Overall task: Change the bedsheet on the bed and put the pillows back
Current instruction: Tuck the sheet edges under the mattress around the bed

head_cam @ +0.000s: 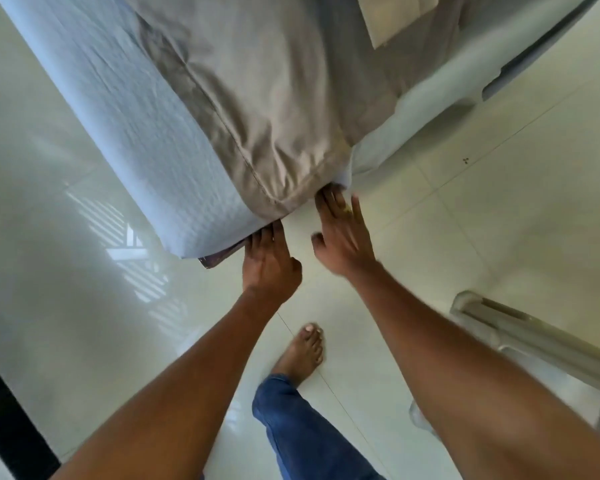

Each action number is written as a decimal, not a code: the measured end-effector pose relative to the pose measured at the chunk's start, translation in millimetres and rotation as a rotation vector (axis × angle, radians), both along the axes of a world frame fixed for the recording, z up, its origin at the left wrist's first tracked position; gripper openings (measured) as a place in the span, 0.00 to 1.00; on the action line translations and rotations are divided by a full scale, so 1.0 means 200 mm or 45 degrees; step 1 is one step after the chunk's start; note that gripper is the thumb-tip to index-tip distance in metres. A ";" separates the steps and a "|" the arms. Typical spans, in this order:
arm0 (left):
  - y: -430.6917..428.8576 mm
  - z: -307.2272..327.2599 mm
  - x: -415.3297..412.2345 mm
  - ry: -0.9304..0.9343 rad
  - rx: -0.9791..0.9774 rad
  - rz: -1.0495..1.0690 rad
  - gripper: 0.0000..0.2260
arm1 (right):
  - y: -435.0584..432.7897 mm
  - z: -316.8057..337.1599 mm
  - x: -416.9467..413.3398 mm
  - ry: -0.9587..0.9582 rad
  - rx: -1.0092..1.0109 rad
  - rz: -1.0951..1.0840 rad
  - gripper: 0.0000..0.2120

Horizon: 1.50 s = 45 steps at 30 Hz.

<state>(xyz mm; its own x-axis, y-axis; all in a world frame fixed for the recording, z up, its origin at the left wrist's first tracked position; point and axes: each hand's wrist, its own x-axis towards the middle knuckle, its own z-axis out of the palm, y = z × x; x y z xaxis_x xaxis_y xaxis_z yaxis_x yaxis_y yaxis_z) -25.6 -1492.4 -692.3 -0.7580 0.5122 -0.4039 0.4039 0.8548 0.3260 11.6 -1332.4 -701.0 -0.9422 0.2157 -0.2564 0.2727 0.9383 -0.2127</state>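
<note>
A grey-beige bedsheet (pixel 274 109) lies over the near corner of a mattress (pixel 146 140) in a white quilted cover. Its seamed edge hangs down over the corner. My left hand (pixel 269 265) sits under the corner's lowest point, fingers straight, their tips hidden beneath the sheet edge and mattress. To its right, my right hand (pixel 342 237) is flat and blurred, fingers spread, fingertips touching the sheet's hanging edge. A folded cream cloth (pixel 395 15) rests on the bed at the top right; no pillow is clearly in view.
A dark bed-base corner (pixel 219 259) pokes out under the mattress beside my left hand. Glossy pale floor tiles (pixel 465 220) surround the bed. My bare foot (pixel 302 351) stands below the hands. A metal-framed object (pixel 534 337) stands at the right, a dark strip (pixel 11 420) at lower left.
</note>
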 end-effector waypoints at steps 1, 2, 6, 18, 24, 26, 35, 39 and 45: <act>-0.01 0.01 0.00 0.006 0.041 0.026 0.39 | 0.05 -0.03 -0.08 -0.040 0.024 0.019 0.39; -0.01 0.02 0.02 0.009 0.083 0.059 0.38 | 0.10 -0.05 -0.14 -0.065 0.041 0.047 0.37; 0.00 0.07 0.14 0.024 0.280 -0.181 0.35 | 0.11 -0.09 -0.17 -0.058 0.069 0.077 0.34; 0.37 -0.08 0.03 0.188 0.184 -0.154 0.36 | 0.36 -0.06 0.06 0.162 0.073 0.217 0.43; 0.44 -0.11 0.13 0.180 0.262 -0.096 0.36 | 0.54 -0.15 -0.15 0.127 0.108 0.402 0.41; 0.54 -0.14 0.02 0.189 0.213 -0.090 0.37 | 0.49 -0.15 -0.10 0.231 0.000 0.299 0.40; 0.81 -0.15 0.05 0.270 0.105 0.177 0.37 | 0.75 -0.13 -0.18 0.312 0.081 0.048 0.27; 0.72 -0.13 0.22 0.247 0.298 0.030 0.36 | 0.80 -0.19 -0.18 0.189 0.067 0.213 0.37; 1.10 -0.22 -0.09 0.297 0.073 0.112 0.31 | 0.86 -0.21 0.16 0.379 -0.060 0.332 0.40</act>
